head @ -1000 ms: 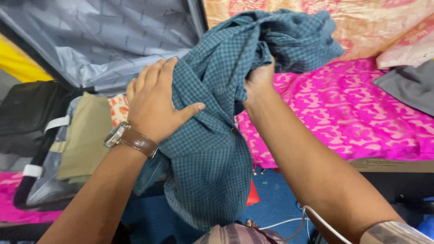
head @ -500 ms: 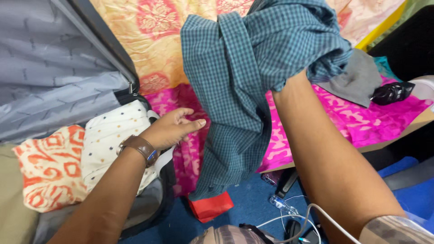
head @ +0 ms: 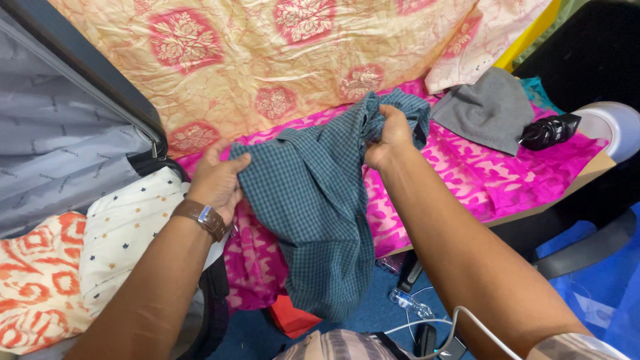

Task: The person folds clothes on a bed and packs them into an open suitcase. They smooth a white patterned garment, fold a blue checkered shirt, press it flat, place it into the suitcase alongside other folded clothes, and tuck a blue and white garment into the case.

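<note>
The teal checked shirt (head: 313,213) has come down since a second ago: it was then lifted high and bunched in front of the suitcase lid, and it now lies lower, spread across the edge of the pink patterned bedsheet (head: 493,173). My reading is that it has gone from being shaken out in the air to being laid out on the bed.

The left hand (head: 217,181), a brown-strapped wristwatch (head: 202,217) on its wrist, pinches the shirt's corner at about 9 o'clock of the garment, thumb on top. Half a second ago that hand was open and clear of the cloth. The right hand (head: 389,137) is closed on a gathered bunch of fabric at the shirt's 1 o'clock end.

The held top edge runs from 9 o'clock up toward 1 o'clock between the two hands. The shirt's long axis runs from there toward 6 o'clock, its free end drooping over the bed's edge toward the blue floor (head: 373,313).

Surroundings: an open suitcase (head: 60,153) at 9 o'clock, folded printed clothes (head: 113,233) packed in it; a gold floral cover (head: 267,60) at 12 o'clock; a grey cloth (head: 490,110) and a black glossy object (head: 550,131) at 2 o'clock. Cables (head: 427,320) lie on the floor at 6 o'clock.
</note>
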The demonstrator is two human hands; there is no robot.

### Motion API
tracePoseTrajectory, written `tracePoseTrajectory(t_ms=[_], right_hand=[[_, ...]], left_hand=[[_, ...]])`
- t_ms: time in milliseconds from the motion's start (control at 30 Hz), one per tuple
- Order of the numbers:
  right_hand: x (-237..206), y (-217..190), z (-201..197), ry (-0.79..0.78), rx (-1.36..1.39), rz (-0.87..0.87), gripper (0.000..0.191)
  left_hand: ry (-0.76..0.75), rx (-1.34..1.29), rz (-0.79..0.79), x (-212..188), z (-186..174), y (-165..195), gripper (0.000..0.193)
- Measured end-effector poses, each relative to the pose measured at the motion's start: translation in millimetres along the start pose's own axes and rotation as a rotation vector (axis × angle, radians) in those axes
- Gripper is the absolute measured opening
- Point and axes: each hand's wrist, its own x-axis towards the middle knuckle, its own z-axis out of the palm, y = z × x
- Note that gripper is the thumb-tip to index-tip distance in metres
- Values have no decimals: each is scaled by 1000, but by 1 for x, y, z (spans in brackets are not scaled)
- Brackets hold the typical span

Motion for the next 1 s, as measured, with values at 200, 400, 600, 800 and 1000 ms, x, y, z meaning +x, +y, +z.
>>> tracePoseTrajectory(t_ms=[200, 400, 600, 800, 1000], right_hand=[[11, -15, -21, 293, -61, -128, 33], [0, 14, -62, 84, -446, -103, 51], [-41, 73, -70, 103, -1261, 23, 99], [-58, 99, -42, 146, -1763, -132, 81], [-63, 98, 8, 47, -979, 12, 51]], left_hand=[[106, -285, 180, 28, -11, 22, 63], [133, -126, -9, 45, -31, 21, 76], [31, 23, -252, 42, -36, 2, 62], [-155, 213, -239, 24, -44, 6, 45], [-320, 644, -56, 5, -45, 14, 67]])
